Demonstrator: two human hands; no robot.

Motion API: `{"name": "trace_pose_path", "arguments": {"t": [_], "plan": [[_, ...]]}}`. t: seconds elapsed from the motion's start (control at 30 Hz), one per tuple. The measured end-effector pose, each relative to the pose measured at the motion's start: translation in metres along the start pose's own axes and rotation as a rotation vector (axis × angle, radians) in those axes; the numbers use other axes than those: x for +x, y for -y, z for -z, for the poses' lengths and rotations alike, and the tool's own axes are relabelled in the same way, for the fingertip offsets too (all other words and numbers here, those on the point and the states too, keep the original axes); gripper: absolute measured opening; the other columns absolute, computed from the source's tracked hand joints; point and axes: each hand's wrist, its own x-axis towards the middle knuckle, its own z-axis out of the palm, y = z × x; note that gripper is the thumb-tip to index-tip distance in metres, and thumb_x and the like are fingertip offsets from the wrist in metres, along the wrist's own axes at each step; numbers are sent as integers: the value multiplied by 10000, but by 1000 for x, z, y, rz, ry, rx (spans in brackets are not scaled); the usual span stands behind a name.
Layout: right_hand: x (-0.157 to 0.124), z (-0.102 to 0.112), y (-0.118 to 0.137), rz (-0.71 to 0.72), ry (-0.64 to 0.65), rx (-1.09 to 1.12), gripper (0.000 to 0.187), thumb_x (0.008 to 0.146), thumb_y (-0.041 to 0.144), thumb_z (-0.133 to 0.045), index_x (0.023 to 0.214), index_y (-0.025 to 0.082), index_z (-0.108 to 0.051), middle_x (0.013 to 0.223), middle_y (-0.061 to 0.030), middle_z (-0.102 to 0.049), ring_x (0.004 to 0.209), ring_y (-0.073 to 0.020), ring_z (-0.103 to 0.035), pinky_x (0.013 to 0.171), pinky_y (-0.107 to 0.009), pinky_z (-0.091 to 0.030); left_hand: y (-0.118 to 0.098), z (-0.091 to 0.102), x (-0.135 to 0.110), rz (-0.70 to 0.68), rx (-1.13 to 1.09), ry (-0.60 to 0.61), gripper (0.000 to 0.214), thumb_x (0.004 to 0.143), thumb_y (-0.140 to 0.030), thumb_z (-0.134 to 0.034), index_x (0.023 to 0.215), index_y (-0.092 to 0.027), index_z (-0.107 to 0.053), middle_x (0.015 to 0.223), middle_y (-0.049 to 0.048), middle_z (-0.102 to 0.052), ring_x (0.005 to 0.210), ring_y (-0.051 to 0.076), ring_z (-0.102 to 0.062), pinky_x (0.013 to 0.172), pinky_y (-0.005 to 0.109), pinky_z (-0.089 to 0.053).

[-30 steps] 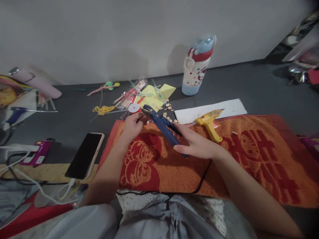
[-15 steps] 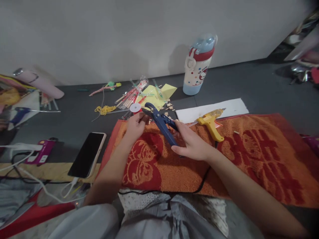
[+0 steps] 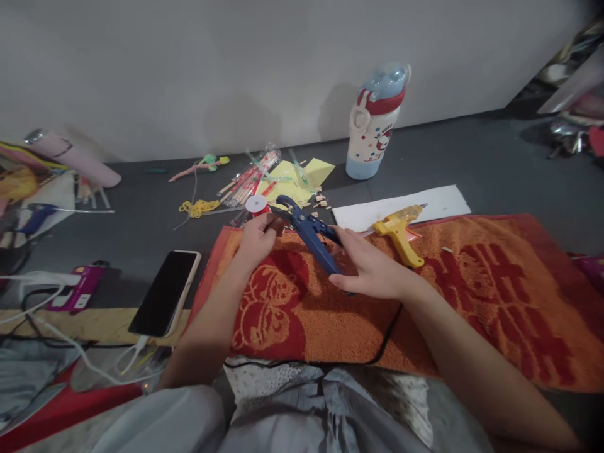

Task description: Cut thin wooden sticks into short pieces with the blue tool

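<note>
My right hand (image 3: 368, 264) is wrapped round the handles of blue pruning shears (image 3: 314, 242), which slant up to the left above the orange towel (image 3: 340, 321). Their curved jaws point toward my left hand (image 3: 257, 242). The fingers of that hand are pinched together close to the jaw tips; what they hold is too small to make out. Just behind it stands a white-topped red spool (image 3: 256, 204). Small cut wooden pieces (image 3: 321, 200) lie beyond the shears.
A yellow glue gun (image 3: 401, 233) rests across a white board (image 3: 443, 202) and the towel. Behind are a bottle (image 3: 376, 126), wrapped sticks (image 3: 250, 179) on yellow paper (image 3: 321, 170), and yellow cord (image 3: 198, 208). A phone (image 3: 165, 292) with a cable lies at left.
The shears and my right hand have shifted slightly to the right. My left hand stays almost in place, still pinched.
</note>
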Motion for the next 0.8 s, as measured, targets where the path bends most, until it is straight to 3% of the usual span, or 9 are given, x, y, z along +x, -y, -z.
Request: {"name": "trace_pose_path", "arguments": {"t": [0.2, 0.4, 0.5, 0.67, 0.8], "plan": [[3, -25, 3, 5, -75, 52, 829, 830, 544, -552, 1471, 148, -206, 1424, -220, -419, 1309, -394, -408, 1058, -585, -346, -1, -4, 0, 17, -70, -33, 210, 792, -291, -491, 632, -162, -535, 556, -18, -521, 535, 96, -439, 549, 224, -359], [2, -3, -7, 56, -3, 13, 855, 786, 473, -611, 1472, 142, -223, 1383, -209, -455, 1267, -378, -454, 1055, -564, -368, -2, 10, 0, -8, -41, 21, 200, 786, -301, -536, 654, -158, -583, 570, 0, -564, 551, 121, -500, 568, 241, -410], [0, 7, -12, 80, 37, -20, 851, 768, 443, -639, 1475, 191, -238, 1435, -181, -425, 1303, -383, -429, 1067, -571, -354, -2, 13, -1, -17, -16, 60, 215, 799, -324, -529, 678, -162, -602, 592, 2, -575, 607, 134, -528, 607, 243, -433], [1, -7, -8, 31, 10, -7, 900, 754, 508, -648, 1465, 139, -238, 1409, -217, -443, 1309, -392, -421, 1077, -578, -341, -3, 6, -1, 10, -33, 42, 235, 790, -338, -516, 657, -158, -589, 579, 3, -569, 573, 123, -506, 574, 237, -415], [2, -18, -5, 7, -33, 43, 936, 786, 578, -586, 1468, 70, -193, 1479, -271, -337, 1376, -396, -333, 1110, -568, -299, -4, 3, 1, 32, -88, -9, 221, 787, -317, -500, 657, -157, -579, 548, -2, -553, 526, 112, -479, 541, 235, -405]]}}
